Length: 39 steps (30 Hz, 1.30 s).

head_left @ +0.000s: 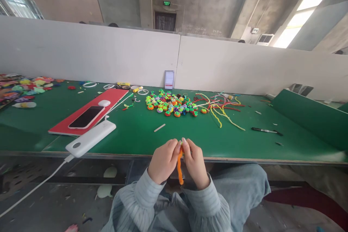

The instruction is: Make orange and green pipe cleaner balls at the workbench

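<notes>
At the table's front edge, my left hand point(165, 160) and my right hand point(195, 160) meet with thumbs and fingers pinched together. Between them is an orange pipe cleaner point(179, 168), its fuzzy length hanging down below the fingers. A small bit of green shows at the fingertips, but most of the pinched part is hidden. Beyond my hands lies a heap of small colourful pipe-cleaner pieces point(171, 103) with green tops. To its right are loose yellow, red and pale pipe cleaners point(221, 110).
On the left, a phone point(86, 117) lies on a red board point(62, 125), beside a white power strip point(91, 138) with a cable. A short pale stick point(159, 128) and a black pen point(266, 131) lie on the green table point(130, 137). Another phone point(169, 79) leans against the white partition point(108, 54).
</notes>
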### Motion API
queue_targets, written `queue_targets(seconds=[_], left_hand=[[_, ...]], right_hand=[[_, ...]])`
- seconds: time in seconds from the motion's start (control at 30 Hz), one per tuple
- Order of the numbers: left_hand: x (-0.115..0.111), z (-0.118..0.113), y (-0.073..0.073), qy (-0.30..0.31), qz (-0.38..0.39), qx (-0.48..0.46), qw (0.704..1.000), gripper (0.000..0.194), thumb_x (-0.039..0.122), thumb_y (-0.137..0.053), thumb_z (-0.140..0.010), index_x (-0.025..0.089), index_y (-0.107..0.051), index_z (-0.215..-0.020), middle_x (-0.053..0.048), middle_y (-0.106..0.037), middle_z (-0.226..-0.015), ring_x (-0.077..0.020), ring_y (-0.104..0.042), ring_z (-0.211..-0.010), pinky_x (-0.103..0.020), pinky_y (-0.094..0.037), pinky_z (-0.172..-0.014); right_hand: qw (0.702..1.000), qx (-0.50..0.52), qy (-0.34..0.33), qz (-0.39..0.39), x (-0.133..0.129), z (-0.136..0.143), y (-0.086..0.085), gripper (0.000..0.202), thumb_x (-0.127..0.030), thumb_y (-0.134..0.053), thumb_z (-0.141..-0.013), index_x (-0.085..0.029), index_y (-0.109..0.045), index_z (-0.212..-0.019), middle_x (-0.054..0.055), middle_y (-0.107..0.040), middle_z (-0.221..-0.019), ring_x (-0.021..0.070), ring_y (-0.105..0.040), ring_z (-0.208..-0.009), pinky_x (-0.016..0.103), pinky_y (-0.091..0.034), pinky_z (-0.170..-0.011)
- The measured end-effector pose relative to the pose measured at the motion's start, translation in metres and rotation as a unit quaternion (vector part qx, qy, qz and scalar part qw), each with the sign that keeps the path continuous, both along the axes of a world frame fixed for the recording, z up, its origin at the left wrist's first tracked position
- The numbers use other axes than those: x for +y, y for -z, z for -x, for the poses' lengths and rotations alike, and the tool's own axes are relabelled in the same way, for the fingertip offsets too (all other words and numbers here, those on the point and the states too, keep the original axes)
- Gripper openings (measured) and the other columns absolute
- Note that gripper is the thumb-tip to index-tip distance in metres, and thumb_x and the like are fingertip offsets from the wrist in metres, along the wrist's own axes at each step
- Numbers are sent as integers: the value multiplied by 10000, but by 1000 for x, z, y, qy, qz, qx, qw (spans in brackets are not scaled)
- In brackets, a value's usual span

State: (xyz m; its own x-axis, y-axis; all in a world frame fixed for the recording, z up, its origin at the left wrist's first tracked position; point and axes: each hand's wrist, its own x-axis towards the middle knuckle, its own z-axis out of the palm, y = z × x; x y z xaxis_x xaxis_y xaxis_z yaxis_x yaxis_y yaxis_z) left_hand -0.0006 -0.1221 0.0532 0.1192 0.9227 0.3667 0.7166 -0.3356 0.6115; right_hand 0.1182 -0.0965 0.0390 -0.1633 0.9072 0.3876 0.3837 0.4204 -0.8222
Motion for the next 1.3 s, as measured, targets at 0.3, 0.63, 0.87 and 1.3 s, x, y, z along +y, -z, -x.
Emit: queue_targets(seconds=[0.3,0.63,0.87,1.3], left_hand=[[2,2,5,22,-60,74,995,258,233,-307,-902,199,-434,-679,13,-493,-639,-118,-460,-577,-234,-316,-541],[3,2,8,5,-34,-31,999,289,226,-364,-866,192,-310,-585,53,-324,-532,-89,-333,-484,-217,-254,-495],[2,-1,6,8,-13,-78,997,300,249,-347,-883,188,-293,-594,52,-312,-545,-86,-328,-500,-217,-248,-505],[-15,11,-17,133,23,-205,969,190,261,-518,-819,207,-498,-1000,43,-429,-662,-82,-391,-545,-195,-334,-523]], right_hand=[[999,3,-6,31,3,-4,-3,444,-444,-359,-896,-193,-327,-531,-56,-304,-474,85,-260,-448,235,-218,-447],[999,-4,-30,30,-3,1,-4,425,-402,-279,-928,-199,-307,-556,-47,-325,-499,93,-275,-461,237,-219,-459],[999,2,-43,19,-4,3,-3,393,-397,-265,-933,-197,-323,-600,-44,-338,-530,95,-289,-476,235,-233,-475],[993,90,-2,70,-1,0,-2,431,-453,-322,-903,-189,-381,-567,-42,-369,-496,90,-324,-464,215,-263,-435]])
